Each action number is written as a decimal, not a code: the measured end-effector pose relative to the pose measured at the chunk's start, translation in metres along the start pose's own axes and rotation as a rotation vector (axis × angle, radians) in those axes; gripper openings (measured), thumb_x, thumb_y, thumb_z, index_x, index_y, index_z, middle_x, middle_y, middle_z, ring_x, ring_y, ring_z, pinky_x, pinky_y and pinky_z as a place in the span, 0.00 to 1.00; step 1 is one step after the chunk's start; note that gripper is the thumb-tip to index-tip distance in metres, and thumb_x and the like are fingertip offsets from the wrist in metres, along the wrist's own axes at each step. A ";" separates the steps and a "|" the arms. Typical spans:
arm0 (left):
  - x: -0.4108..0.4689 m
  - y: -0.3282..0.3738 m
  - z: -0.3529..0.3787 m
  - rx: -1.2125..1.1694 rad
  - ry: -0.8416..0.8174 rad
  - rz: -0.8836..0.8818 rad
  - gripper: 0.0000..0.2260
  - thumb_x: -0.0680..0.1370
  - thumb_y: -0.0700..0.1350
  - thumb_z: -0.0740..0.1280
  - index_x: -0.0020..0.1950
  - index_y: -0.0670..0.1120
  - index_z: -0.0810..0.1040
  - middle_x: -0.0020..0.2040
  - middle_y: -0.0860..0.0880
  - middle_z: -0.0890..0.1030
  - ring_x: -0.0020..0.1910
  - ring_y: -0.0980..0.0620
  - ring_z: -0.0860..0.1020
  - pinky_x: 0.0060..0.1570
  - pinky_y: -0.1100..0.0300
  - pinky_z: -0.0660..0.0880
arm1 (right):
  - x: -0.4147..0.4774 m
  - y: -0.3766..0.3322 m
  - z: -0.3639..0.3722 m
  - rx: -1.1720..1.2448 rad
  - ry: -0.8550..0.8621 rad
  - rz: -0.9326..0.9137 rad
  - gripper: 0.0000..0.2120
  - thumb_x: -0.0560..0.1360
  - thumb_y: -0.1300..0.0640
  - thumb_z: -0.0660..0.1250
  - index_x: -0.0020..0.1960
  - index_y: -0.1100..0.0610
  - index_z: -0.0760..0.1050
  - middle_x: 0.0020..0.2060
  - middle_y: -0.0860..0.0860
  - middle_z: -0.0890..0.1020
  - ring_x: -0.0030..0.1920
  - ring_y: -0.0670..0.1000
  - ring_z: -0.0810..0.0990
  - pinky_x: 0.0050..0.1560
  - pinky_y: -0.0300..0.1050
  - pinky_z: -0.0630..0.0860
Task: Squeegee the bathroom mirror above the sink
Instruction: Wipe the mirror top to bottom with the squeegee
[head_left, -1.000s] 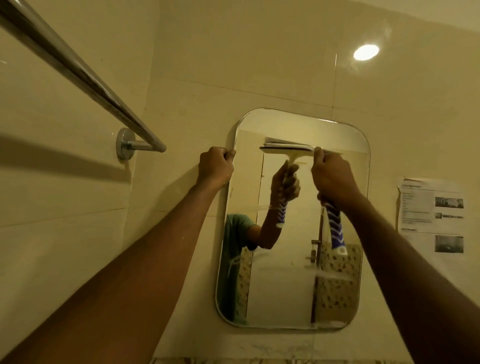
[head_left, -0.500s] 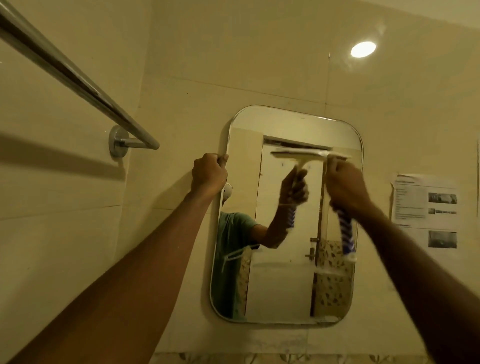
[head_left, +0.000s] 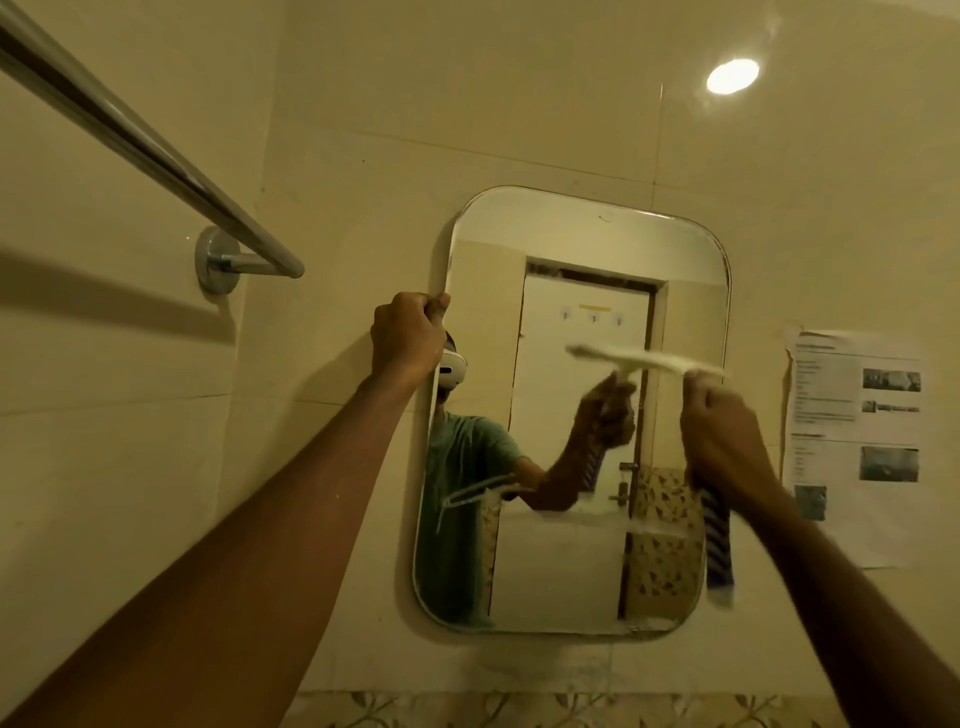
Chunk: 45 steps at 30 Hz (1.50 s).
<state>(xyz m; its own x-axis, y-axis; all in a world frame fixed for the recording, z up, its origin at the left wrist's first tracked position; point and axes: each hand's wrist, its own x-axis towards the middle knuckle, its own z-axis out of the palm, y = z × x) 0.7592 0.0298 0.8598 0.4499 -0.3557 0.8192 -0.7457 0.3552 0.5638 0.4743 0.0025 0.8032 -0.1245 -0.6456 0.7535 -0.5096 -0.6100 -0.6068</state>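
Observation:
A rounded rectangular mirror (head_left: 566, 249) hangs on the tiled wall in front of me. My left hand (head_left: 408, 332) grips its left edge about a third of the way down. My right hand (head_left: 722, 431) is closed around the blue-and-white striped handle of a squeegee (head_left: 719, 545). The squeegee's pale blade lies roughly level against the glass at the right side, a little above mid-height, and looks blurred. Streaks of wet residue show on the lower half of the mirror. The sink is out of view.
A chrome towel bar (head_left: 145, 150) runs along the left wall to a round mount near the corner. A printed paper sheet (head_left: 857, 441) is stuck to the wall right of the mirror. A ceiling light's reflection (head_left: 732, 76) shines on the upper tiles.
The squeegee has moved down the right side of the mirror with my right hand. My left hand has stayed on the mirror's left edge.

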 end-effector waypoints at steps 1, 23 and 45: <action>0.000 0.000 0.000 0.002 0.001 0.004 0.18 0.82 0.51 0.61 0.50 0.37 0.81 0.47 0.39 0.83 0.44 0.44 0.80 0.40 0.56 0.70 | 0.018 -0.011 -0.007 0.009 0.021 -0.018 0.20 0.84 0.49 0.50 0.37 0.57 0.69 0.28 0.53 0.71 0.26 0.51 0.69 0.27 0.44 0.70; -0.008 -0.010 -0.006 -0.023 -0.084 -0.045 0.19 0.81 0.52 0.62 0.47 0.38 0.82 0.44 0.38 0.84 0.46 0.38 0.81 0.46 0.48 0.79 | -0.029 -0.031 0.033 0.038 0.029 -0.045 0.19 0.84 0.51 0.48 0.41 0.57 0.70 0.28 0.51 0.71 0.23 0.45 0.67 0.18 0.31 0.64; -0.039 -0.036 -0.005 -0.116 -0.152 -0.118 0.18 0.80 0.52 0.63 0.46 0.37 0.82 0.41 0.38 0.83 0.40 0.40 0.83 0.44 0.42 0.82 | -0.148 -0.007 0.108 0.038 -0.094 0.017 0.21 0.80 0.44 0.47 0.44 0.52 0.74 0.31 0.45 0.76 0.30 0.40 0.76 0.27 0.29 0.66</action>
<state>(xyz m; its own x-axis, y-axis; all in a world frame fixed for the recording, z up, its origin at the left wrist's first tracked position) 0.7711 0.0356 0.8082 0.4447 -0.5241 0.7263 -0.6265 0.3975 0.6705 0.5883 0.0528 0.6685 -0.0514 -0.6955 0.7167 -0.4752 -0.6142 -0.6301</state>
